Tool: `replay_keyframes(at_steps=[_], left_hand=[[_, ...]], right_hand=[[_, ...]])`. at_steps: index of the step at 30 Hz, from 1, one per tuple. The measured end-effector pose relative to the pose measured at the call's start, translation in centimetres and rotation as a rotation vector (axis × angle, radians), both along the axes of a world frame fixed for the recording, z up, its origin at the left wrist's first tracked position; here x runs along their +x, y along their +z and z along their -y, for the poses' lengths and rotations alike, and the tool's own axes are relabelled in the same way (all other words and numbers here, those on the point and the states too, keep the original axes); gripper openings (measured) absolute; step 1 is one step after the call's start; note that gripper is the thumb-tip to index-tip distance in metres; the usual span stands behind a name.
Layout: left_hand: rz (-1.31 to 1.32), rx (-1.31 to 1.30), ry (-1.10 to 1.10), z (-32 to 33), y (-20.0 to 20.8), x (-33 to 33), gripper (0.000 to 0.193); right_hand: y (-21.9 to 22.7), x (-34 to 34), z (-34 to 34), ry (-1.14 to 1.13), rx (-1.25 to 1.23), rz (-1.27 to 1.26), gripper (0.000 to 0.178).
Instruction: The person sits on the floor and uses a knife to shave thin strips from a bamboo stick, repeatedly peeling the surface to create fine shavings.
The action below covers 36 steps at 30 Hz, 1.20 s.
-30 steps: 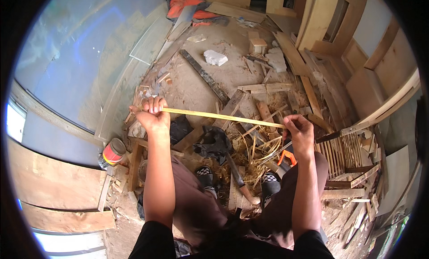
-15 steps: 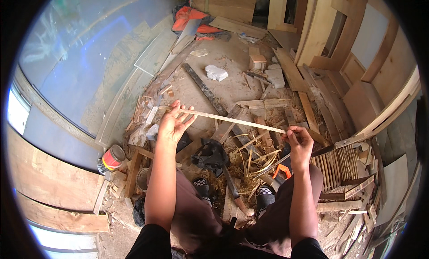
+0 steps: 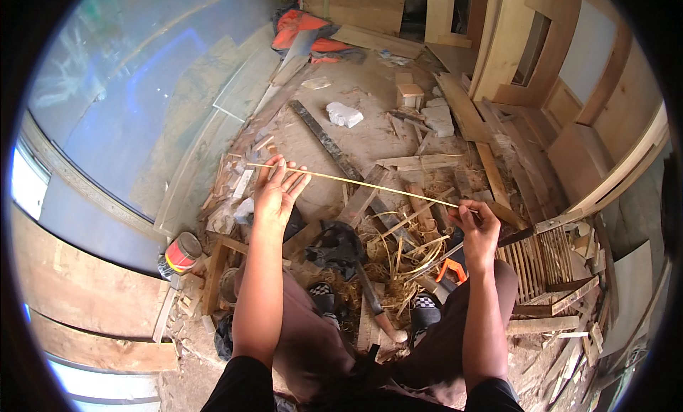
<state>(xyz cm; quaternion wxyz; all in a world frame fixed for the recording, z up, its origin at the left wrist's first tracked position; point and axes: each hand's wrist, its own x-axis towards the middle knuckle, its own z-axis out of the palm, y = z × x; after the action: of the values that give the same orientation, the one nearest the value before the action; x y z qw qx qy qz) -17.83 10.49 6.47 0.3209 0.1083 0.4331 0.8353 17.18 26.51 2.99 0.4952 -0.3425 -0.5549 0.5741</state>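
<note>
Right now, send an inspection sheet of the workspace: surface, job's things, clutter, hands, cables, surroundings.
Surface: dusty floor, strewn with debris.
Job's things: thin pale strip, spanning both hands.
Clutter: wood offcuts; shavings; black plastic; wooden-handled blade between the feet; orange handle by the right knee.
Hands: left hand, fingers extended, strip across them; right hand, pinching the strip's right end.
Cables: nothing seen.
Surroundings: blue-grey panel and red-and-yellow can on the left; wooden frames on the right.
</note>
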Motion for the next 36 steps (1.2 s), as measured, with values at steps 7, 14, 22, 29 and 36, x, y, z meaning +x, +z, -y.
replay_keyframes(at_steps=[7, 14, 22, 29, 36], left_hand=[[-0.208, 0.108, 0.067, -0.4, -0.1, 0.8, 0.024], [-0.372, -0.17, -0.267, -2.2, -0.5, 5.9, 0.014], [-0.396, -0.223, -0.394, -3.7, -1.8, 8.8, 0.015], [-0.583, -0.439, -0.591, -3.5, -1.5, 8.6, 0.038], [-0.724, -0.742, -1.189, -0.1, -1.0, 10.2, 0.032]], right_hand=[[-1.9, 0.2, -0.3, 0.105, 0.139, 0.555, 0.015], [-2.7, -4.8, 5.2, 0.378, 0.217, 0.412, 0.021], [-2.2, -7.1, 8.1, 0.623, 0.036, 0.426, 0.023], [-2.7, -6.7, 5.6, 0.411, -0.445, -0.063, 0.023], [-3.9, -4.8, 3.1, 0.297, -0.555, -0.267, 0.023]])
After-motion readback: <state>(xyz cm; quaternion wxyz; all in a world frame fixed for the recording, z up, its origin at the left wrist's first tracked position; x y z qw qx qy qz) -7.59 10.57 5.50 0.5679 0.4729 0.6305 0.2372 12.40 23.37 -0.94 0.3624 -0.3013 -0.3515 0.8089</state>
